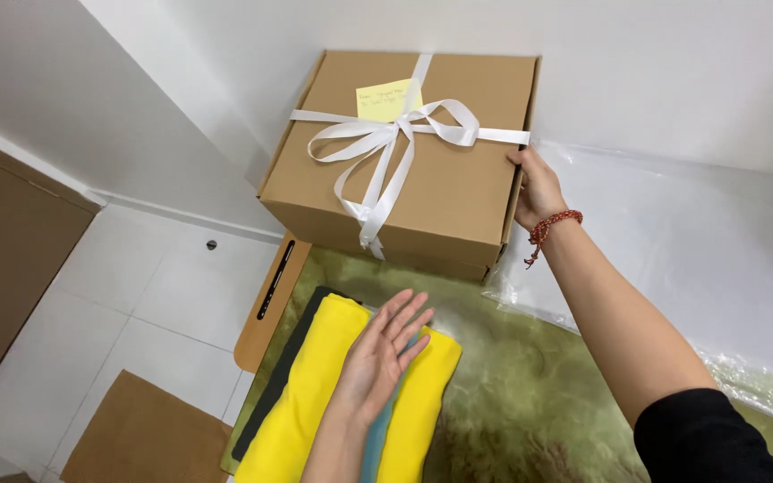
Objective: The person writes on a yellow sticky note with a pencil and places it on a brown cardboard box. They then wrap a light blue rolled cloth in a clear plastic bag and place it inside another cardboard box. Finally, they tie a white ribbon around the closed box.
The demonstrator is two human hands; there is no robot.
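A brown cardboard box [440, 179] tied with a white ribbon bow [386, 134] and bearing a yellow sticky note [385, 98] sits at the far edge of a green mottled table [530, 376]. My right hand [537, 183] grips the box's right side, a red bracelet on the wrist. My left hand [385, 353] lies flat, fingers apart, on a stack of folded cloths: yellow cloth [315, 394] on both sides, a teal strip between, a dark cloth [284, 367] underneath at the left.
A clear plastic sheet [700, 250] covers the table's right side. White walls stand behind the box. At left are a white tiled floor [136, 304], a brown cabinet [2, 259] and flat brown cardboard [145, 429].
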